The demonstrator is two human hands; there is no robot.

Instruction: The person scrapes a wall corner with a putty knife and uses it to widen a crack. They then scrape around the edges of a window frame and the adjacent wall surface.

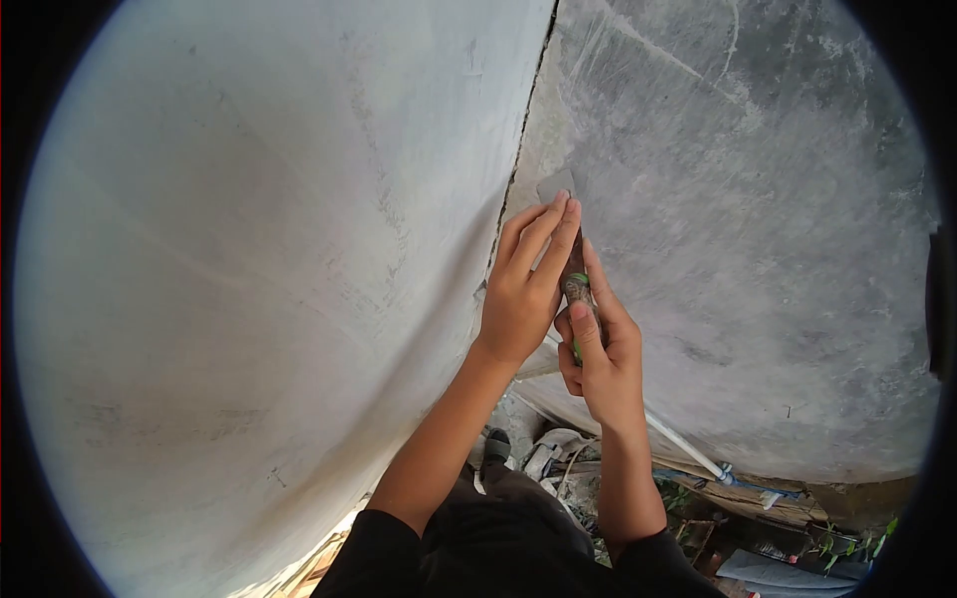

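Note:
A putty knife [555, 185] with a flat grey metal blade and a dark handle with green marks is against the grey wall, just right of the corner crack. My right hand [610, 361] is wrapped round its handle, thumb on top and forefinger stretched along the side. My left hand [520, 294] has its fingers extended, and their tips rest on the blade near its wide end. The left thumb is hidden. The blade's far edge lies close to the wall surface.
A pale smooth wall [249, 249] fills the left side. The rough grey wall [738, 229] meets it at a dark crack [519, 149]. Below are a white pipe [688, 444], rubble, plants [847, 546] and my foot [496, 446].

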